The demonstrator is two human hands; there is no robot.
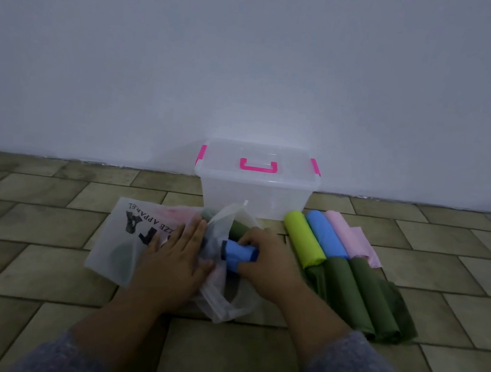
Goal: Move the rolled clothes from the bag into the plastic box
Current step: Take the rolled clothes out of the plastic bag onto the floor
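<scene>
A translucent white bag (127,233) with black lettering lies on the tiled floor, its mouth facing right. My left hand (173,257) rests flat on the bag, fingers spread. My right hand (268,263) grips a blue rolled cloth (237,254) at the bag's mouth. A dark green roll (239,228) shows just behind it, partly under the bag's plastic. The clear plastic box (255,193) with pink latches and a pink handle stands against the wall behind the bag, its lid on.
To the right of the bag lie several rolled clothes on the floor: a lime roll (302,239), a blue roll (326,234), a pink roll (346,235) and dark green rolls (360,295). A plain wall rises behind the box.
</scene>
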